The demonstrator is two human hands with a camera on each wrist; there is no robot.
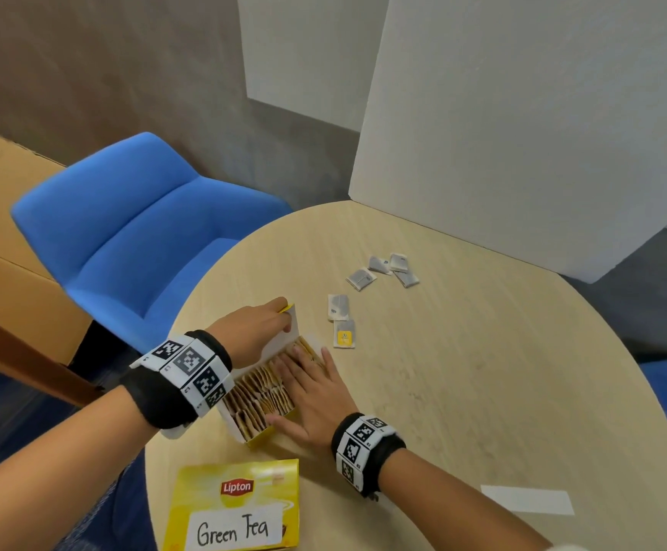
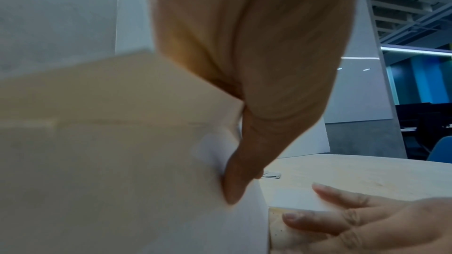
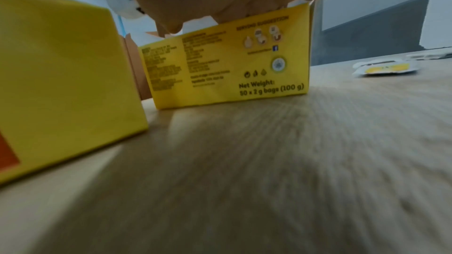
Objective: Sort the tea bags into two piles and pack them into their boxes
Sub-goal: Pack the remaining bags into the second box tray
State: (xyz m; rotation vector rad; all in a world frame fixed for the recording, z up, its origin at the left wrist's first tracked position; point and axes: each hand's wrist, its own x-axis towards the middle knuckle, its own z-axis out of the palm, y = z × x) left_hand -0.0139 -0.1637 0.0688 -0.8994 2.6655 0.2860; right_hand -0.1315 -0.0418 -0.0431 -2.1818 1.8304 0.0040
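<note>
Head view: round wooden table (image 1: 463,391), open yellow box (image 1: 262,393) near its left edge, packed with rows of tea bags (image 1: 258,391). Left hand (image 1: 252,332) grips the raised lid (image 1: 284,336) of that box, thumb on the lid's inner face, other fingers curled behind it (thumb plainly pressed on the white card in the left wrist view). Right hand (image 1: 310,395) lies flat, fingers straight and spread, pressing down on the bags at the far end of the box, thumb along the near side wall.

Closed second box (image 1: 236,507), handwritten label "Green Tea", sits at the near table edge, just beside the open one.

Loose bags on the table beyond the box: two (image 1: 342,322) close to the lid, one with its yellow tag up, and a cluster of four (image 1: 383,270) farther back.

Right wrist view: blurred, low over the table, shows the open box's printed side "50 x 2 g bags (100 g)".

Blue chair (image 1: 141,232) stands left of the table; white panels (image 1: 522,125) stand behind it.
</note>
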